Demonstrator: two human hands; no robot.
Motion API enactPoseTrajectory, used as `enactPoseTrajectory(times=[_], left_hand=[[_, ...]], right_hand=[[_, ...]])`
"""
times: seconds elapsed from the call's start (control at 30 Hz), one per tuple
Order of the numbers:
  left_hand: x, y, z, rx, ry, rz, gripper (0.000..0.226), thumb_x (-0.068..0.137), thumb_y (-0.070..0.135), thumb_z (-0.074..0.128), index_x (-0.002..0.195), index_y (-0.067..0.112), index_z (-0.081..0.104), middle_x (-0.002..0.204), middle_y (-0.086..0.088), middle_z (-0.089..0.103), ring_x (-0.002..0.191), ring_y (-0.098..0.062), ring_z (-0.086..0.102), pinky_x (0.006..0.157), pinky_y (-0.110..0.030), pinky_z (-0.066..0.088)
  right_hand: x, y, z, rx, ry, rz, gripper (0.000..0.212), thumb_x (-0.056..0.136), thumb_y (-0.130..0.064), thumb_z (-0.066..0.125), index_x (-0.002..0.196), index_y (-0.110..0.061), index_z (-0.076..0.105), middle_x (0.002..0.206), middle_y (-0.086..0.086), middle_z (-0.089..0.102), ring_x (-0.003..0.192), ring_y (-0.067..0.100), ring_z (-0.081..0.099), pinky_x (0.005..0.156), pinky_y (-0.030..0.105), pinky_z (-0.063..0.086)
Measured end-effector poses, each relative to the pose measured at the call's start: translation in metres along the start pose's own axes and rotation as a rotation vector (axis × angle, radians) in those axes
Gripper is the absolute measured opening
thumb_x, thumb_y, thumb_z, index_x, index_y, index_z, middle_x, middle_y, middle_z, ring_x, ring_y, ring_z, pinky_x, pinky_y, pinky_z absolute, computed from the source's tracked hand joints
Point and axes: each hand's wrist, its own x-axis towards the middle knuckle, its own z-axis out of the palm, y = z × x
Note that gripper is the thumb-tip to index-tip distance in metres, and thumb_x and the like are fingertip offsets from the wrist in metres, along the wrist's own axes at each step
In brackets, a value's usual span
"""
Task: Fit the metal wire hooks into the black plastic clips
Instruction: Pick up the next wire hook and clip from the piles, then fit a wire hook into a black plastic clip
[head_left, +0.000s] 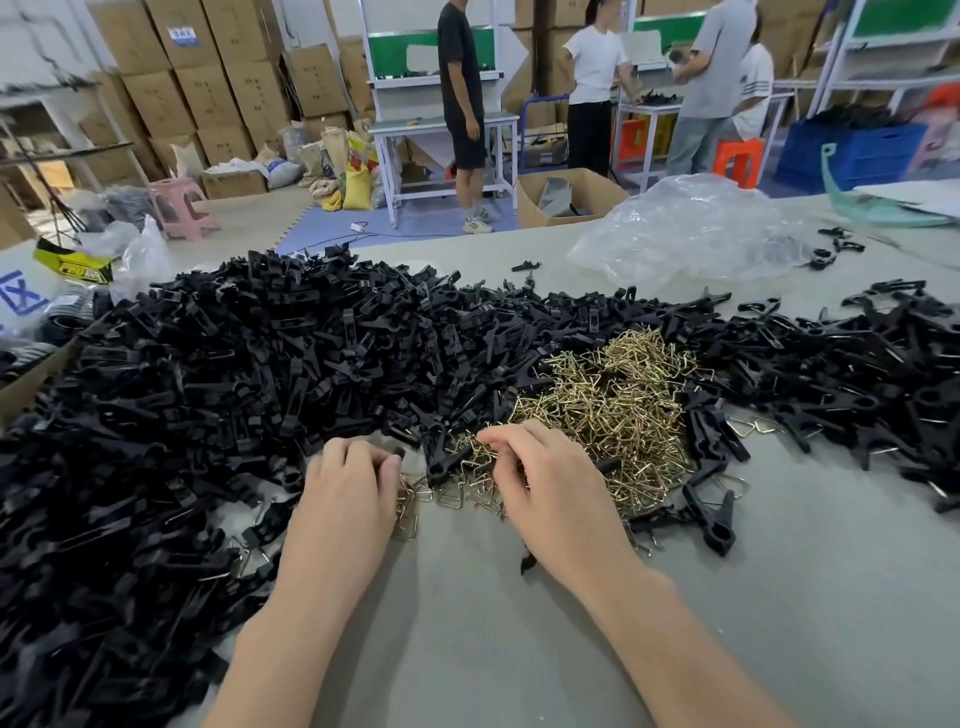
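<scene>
Head: curled left hand (347, 486), right hand (551, 486)

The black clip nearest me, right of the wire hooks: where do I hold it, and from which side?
Probably pinch the black clip across its thick rounded end, coming from above on the near side with the right hand: that end points at you on bare table.

Left hand (350, 493) and right hand (550, 496) lie palm-down, fingers curled.
</scene>
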Motion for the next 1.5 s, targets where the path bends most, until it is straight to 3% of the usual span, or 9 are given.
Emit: enactPoseTrajectory(times=[0.23,0.37,0.57,0.73,0.9,0.97,1.1,1.3,1.5], left_hand=[[-0.005,0.014,-0.002,-0.221,0.087,0.091,0.012,0.097,0.03,0.056,0.089,0.021,0.052,0.091,0.01,0.053,0.083,-0.011,0.051,0.071,-0.025,0.037],[-0.002,0.018,-0.012,-0.557,0.23,-0.114,0.011,0.097,0.039,0.057,0.088,0.032,0.054,0.081,0.01,0.065,0.064,-0.007,0.056,0.056,-0.017,0.044],[0.004,0.018,-0.015,-1.257,0.121,-0.451,0.019,0.099,0.024,0.059,0.087,0.012,0.066,0.085,-0.001,0.07,0.083,-0.009,0.068,0.074,-0.027,0.058],[0.003,0.019,-0.016,-1.11,0.178,-0.365,0.017,0.099,0.027,0.059,0.089,0.015,0.067,0.082,0.004,0.072,0.075,-0.006,0.069,0.076,-0.033,0.059],[0.002,0.04,-0.026,-1.654,-0.068,-0.414,0.031,0.095,0.024,0.06,0.068,0.025,0.073,0.079,0.0,0.068,0.082,-0.015,0.072,0.063,-0.027,0.058],[0.0,0.047,-0.026,-1.768,-0.146,-0.453,0.024,0.086,0.028,0.064,0.065,0.024,0.074,0.079,0.0,0.068,0.08,-0.015,0.072,0.062,-0.026,0.057],[-0.005,0.051,-0.024,-1.842,-0.209,-0.469,0.018,0.084,0.031,0.067,0.073,0.018,0.074,0.083,-0.001,0.068,0.079,-0.015,0.07,0.062,-0.025,0.057],[-0.007,0.049,-0.022,-1.627,-0.174,-0.404,0.013,0.087,0.035,0.065,0.087,0.022,0.067,0.088,0.001,0.069,0.074,-0.011,0.063,0.057,-0.023,0.053],[-0.011,0.053,-0.021,-1.684,-0.215,-0.396,0.032,0.083,0.019,0.065,0.115,0.015,0.065,0.094,-0.005,0.074,0.075,-0.01,0.066,0.063,-0.023,0.057]], right_hand=[[0.0,0.0,-0.002,0.04,0.046,-0.009,0.027,0.102,-0.016,0.052,0.122,-0.023,0.068,0.107,-0.011,0.067,0.095,0.01,0.062,0.09,0.034,0.051],[0.001,0.0,-0.004,0.026,0.072,-0.028,0.028,0.1,-0.013,0.054,0.123,-0.021,0.068,0.107,-0.009,0.067,0.099,0.011,0.06,0.095,0.034,0.048],[0.0,-0.008,-0.007,-0.007,0.081,-0.155,0.027,0.101,-0.016,0.056,0.125,-0.02,0.067,0.107,-0.008,0.068,0.101,0.013,0.057,0.095,0.033,0.045],[0.0,-0.012,-0.007,0.001,0.01,-0.176,0.028,0.103,-0.02,0.055,0.129,-0.022,0.065,0.111,-0.01,0.067,0.105,0.011,0.056,0.097,0.03,0.042],[-0.001,-0.012,-0.008,0.448,-0.134,0.046,0.034,0.104,-0.038,0.053,0.137,-0.031,0.059,0.115,-0.02,0.065,0.11,-0.004,0.058,0.096,0.013,0.044],[0.001,-0.014,-0.009,0.686,-0.25,0.158,0.034,0.101,-0.039,0.059,0.135,-0.033,0.061,0.112,-0.015,0.07,0.105,0.001,0.066,0.093,0.018,0.051],[0.006,-0.016,-0.011,0.967,-0.23,0.233,0.018,0.096,-0.022,0.068,0.112,-0.019,0.073,0.109,-0.002,0.076,0.099,0.018,0.072,0.087,0.027,0.058],[0.012,-0.015,-0.015,1.2,-0.125,0.339,0.023,0.088,-0.036,0.069,0.089,-0.013,0.065,0.1,0.005,0.077,0.095,0.021,0.075,0.078,0.027,0.06],[0.015,-0.009,-0.017,1.305,-0.062,0.421,0.022,0.095,-0.027,0.068,0.088,-0.009,0.058,0.091,0.014,0.077,0.075,0.018,0.073,0.067,0.023,0.057]])
